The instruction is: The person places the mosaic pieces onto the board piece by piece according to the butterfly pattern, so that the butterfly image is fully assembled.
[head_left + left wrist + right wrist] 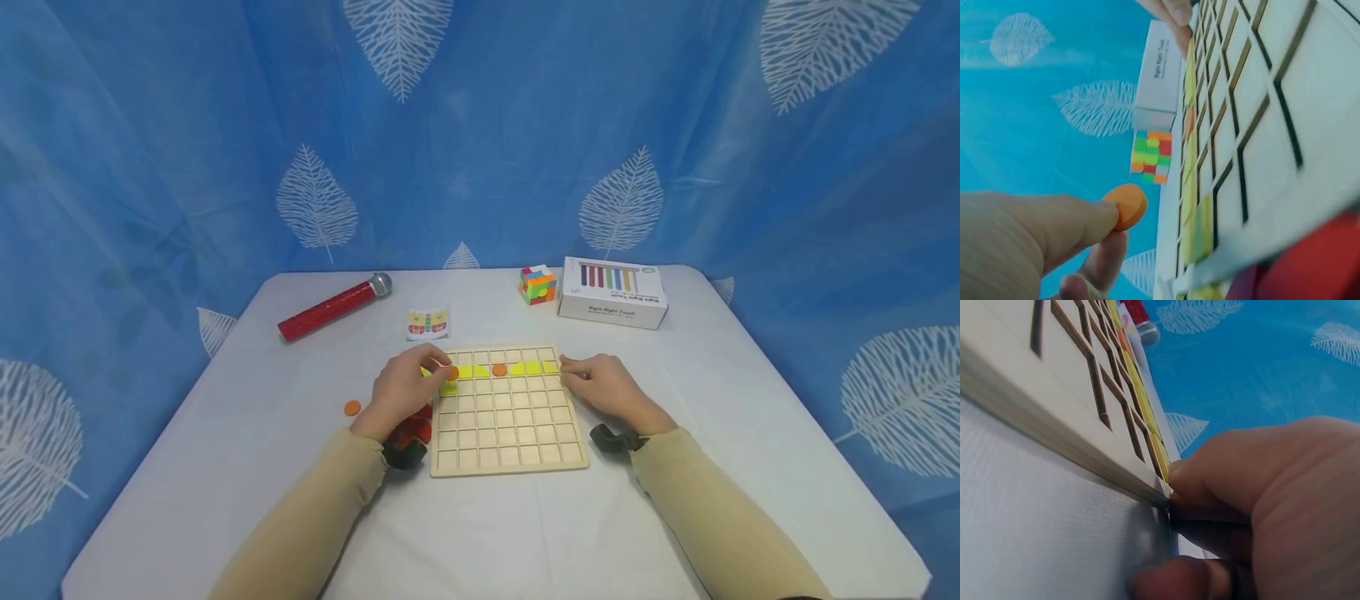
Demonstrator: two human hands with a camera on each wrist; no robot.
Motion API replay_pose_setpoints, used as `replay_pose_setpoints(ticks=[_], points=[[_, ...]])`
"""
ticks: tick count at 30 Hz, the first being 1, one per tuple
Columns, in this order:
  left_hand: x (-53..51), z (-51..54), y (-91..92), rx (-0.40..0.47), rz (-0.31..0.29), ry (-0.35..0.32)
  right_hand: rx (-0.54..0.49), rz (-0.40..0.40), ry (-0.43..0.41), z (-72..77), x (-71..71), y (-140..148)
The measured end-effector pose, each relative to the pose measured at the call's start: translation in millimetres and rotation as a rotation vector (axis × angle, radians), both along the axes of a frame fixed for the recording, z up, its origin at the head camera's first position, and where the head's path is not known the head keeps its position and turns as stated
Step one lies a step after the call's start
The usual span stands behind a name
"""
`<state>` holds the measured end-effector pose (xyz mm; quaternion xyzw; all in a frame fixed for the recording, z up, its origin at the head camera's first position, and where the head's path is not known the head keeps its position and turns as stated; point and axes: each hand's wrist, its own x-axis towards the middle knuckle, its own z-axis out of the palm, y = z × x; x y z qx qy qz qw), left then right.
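A wooden grid board (pixel 508 433) lies flat on the white table. Yellow pieces (pixel 532 367) and an orange disc (pixel 499 369) fill cells in its second row from the back. Over the board's left side, my left hand (pixel 405 385) pinches another orange disc (pixel 1127 206) between thumb and fingertip, held above the surface. At the opposite edge, my right hand (pixel 609 385) grips the board's far right corner, thumb on top beside a yellow piece (pixel 1159 456). Red pieces (pixel 417 429) lie left of the board, partly hidden by my left wrist. One loose orange disc (pixel 352 407) sits farther left.
A pattern card (pixel 428 323) with a butterfly-like picture lies behind the board. Toward the back are a red microphone (pixel 330 309), a puzzle cube (pixel 537 285) and a white box (pixel 612 293). A blue leaf-patterned curtain (pixel 465 125) surrounds the table.
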<state>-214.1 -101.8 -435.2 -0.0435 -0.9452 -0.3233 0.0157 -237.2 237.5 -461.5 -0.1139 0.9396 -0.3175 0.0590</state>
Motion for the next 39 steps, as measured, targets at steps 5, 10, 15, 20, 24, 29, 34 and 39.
replay_pose_setpoints(ticks=[5,10,15,20,24,29,34,39], points=[[-3.3,-7.6,12.7,-0.038,-0.029,-0.006,0.037,0.02,0.003,3.6,1.4,-2.8],[-5.9,-14.0,19.0,-0.105,-0.037,-0.007,0.106,0.022,0.007,8.1,2.8,-5.2],[-7.4,-17.6,21.4,-0.179,-0.038,0.012,0.135,0.03,0.016,9.0,2.0,-6.8],[-6.9,-17.2,23.7,-0.231,-0.069,0.033,0.135,0.028,0.018,8.8,2.1,-6.4],[-6.0,-18.9,24.3,-0.242,-0.072,0.051,0.13,0.024,0.007,8.0,1.9,-6.7],[-3.6,-19.6,23.3,-0.254,-0.071,0.05,0.135,0.024,0.013,7.2,1.4,-7.3],[1.8,-15.3,16.5,-0.195,-0.04,0.044,0.13,0.027,0.018,5.0,2.0,-5.4],[1.7,4.1,-18.8,-0.083,0.116,-0.003,0.119,0.034,0.014,5.6,2.6,-2.5]])
